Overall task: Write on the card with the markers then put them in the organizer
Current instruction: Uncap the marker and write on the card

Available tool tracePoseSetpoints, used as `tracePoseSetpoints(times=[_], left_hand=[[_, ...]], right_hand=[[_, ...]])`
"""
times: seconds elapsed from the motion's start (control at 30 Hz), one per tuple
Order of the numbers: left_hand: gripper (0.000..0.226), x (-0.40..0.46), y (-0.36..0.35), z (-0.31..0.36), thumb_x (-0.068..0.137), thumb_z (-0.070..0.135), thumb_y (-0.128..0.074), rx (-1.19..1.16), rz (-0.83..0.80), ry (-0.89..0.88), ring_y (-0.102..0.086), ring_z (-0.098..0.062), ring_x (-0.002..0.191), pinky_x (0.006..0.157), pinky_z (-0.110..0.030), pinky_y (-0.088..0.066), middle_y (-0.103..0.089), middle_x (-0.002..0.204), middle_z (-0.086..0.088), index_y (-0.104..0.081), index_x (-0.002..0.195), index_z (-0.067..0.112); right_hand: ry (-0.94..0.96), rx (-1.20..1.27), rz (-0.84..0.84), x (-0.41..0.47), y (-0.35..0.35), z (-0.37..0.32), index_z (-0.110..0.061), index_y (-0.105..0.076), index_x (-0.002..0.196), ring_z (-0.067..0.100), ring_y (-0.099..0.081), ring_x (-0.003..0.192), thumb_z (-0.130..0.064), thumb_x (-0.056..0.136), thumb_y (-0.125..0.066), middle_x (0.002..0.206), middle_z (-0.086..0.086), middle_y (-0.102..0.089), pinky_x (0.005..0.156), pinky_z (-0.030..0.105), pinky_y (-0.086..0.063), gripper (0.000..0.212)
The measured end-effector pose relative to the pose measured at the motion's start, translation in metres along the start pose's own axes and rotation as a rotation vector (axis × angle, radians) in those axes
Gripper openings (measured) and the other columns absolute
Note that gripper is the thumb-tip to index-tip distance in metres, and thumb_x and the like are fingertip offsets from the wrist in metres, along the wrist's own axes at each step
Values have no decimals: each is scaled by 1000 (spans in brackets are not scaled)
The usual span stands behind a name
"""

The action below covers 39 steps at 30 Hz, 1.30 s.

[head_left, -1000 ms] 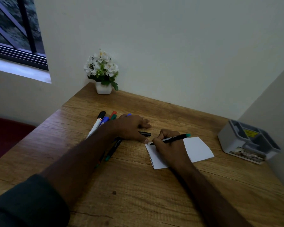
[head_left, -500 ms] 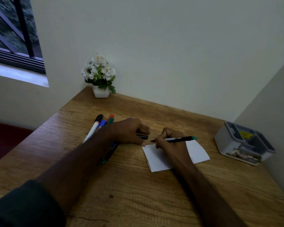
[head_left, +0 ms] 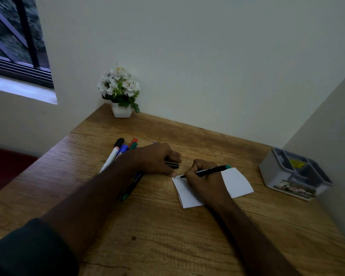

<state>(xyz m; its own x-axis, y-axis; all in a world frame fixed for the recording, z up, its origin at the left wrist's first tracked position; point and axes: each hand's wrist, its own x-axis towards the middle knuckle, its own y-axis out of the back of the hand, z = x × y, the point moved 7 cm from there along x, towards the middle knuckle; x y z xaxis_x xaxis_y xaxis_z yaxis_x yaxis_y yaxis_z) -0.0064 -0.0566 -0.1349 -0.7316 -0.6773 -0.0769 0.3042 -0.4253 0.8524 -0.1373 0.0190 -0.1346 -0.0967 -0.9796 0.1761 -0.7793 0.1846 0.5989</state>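
while the right hand (head_left: 204, 181) rests on the white rectangular paper card (head_left: 237, 182), it pinches a slim black marker with a green end (head_left: 209, 171) between thumb and curled fingers, the tip touching the card's upper left corner, where a few faint marks show. the marker's green end points right, toward the grey plastic compartmented organizer (head_left: 295, 174), which stands well apart from the card at the right edge of the brown wood-grain tabletop (head_left: 157, 236), near the side wall.

the left hand (head_left: 157, 158) lies palm down on the tabletop just left of the card, fingers loosely bent over a short black cap-like piece (head_left: 172, 165) — whether it grips that piece i cannot tell. its thumb tip is just beside the card's corner. under and behind this hand sits a loose cluster of markers: a white marker with a black cap (head_left: 113, 154), a blue-capped marker (head_left: 124, 149), a red-capped one (head_left: 133, 140), and a dark marker with a green end (head_left: 130, 187) poking out below the forearm.

a small white pot of white artificial flowers (head_left: 121, 94) stands at the far left corner against the wall — clear of everything else. a dark sleeve (head_left: 28, 250) covers the left arm near the bottom edge.
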Motion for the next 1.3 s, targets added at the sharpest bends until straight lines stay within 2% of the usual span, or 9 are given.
tracePoseSetpoints(times=[0.17, 0.3, 0.43, 0.53, 0.77, 0.93, 1.1, 1.2, 1.3], left_hand=[[62, 0, -1, -2, 85, 33, -72, -5, -3, 11, -37, -12, 138, 105, -19, -27, -38, 153, 2, -50, 140, 17], [62, 1, -1, -2, 85, 33, -72, 2, 0, 7, -36, -12, 138, 104, -18, -26, -38, 153, 3, -50, 140, 16], [63, 1, -2, -3, 83, 35, -73, -8, -3, 14, -36, -12, 139, 110, -24, -28, -38, 153, 3, -50, 140, 18], [62, 1, -2, -3, 84, 34, -73, -13, -3, 11, -36, -11, 138, 107, -20, -27, -38, 153, 4, -50, 140, 17], [61, 2, -2, -4, 84, 35, -72, -18, -2, 10, -36, -10, 138, 108, -21, -26, -38, 153, 5, -51, 139, 18], [61, 1, -2, -4, 83, 34, -74, -32, 5, 18, -38, -11, 137, 109, -23, -29, -39, 153, 5, -52, 138, 19], [61, 2, -2, -4, 83, 34, -74, -27, 8, 18, -38, -11, 137, 111, -25, -30, -39, 153, 4, -52, 138, 19], [61, 2, -2, -3, 83, 34, -74, -30, 7, 16, -37, -11, 138, 111, -25, -30, -39, 153, 4, -53, 138, 18], [61, 1, -2, -2, 83, 33, -74, -35, 0, 20, -37, -12, 138, 112, -26, -30, -38, 153, 3, -52, 138, 18]], right_hand=[[-23, -39, -9, 0, -1, -1, -10, -63, 74, 9, -60, 72, -21, 87, -65, 76, -3, -66, 60, 20, -44, 17], [-9, -44, -1, 0, -1, -3, -12, -61, 67, 4, -57, 67, -19, 86, -65, 72, -4, -64, 55, 16, -41, 20], [-3, -32, -13, 0, -2, -4, -15, -56, 62, 5, -56, 66, -19, 84, -66, 69, -3, -62, 55, 19, -40, 24], [-3, -29, -4, -1, 0, -4, -17, -54, 61, 5, -53, 64, -17, 85, -65, 67, -4, -60, 53, 16, -39, 27], [-12, 17, 35, -1, 4, -4, -17, -55, 61, -1, -55, 62, -14, 85, -65, 67, -3, -62, 53, 13, -41, 26], [-12, -4, 25, -1, 3, -5, -14, -56, 62, 4, -55, 64, -15, 84, -66, 68, 1, -63, 55, 18, -40, 25], [-34, -8, 31, -1, 3, -4, -11, -59, 65, 5, -56, 65, -16, 85, -66, 70, 0, -64, 54, 15, -41, 22], [-34, -13, 27, -1, 2, -5, -14, -58, 64, 6, -56, 66, -16, 85, -66, 71, 0, -64, 56, 17, -41, 23], [-41, -10, 31, -1, 3, -5, -17, -56, 64, 5, -55, 66, -16, 86, -66, 70, -1, -63, 54, 14, -41, 25]])
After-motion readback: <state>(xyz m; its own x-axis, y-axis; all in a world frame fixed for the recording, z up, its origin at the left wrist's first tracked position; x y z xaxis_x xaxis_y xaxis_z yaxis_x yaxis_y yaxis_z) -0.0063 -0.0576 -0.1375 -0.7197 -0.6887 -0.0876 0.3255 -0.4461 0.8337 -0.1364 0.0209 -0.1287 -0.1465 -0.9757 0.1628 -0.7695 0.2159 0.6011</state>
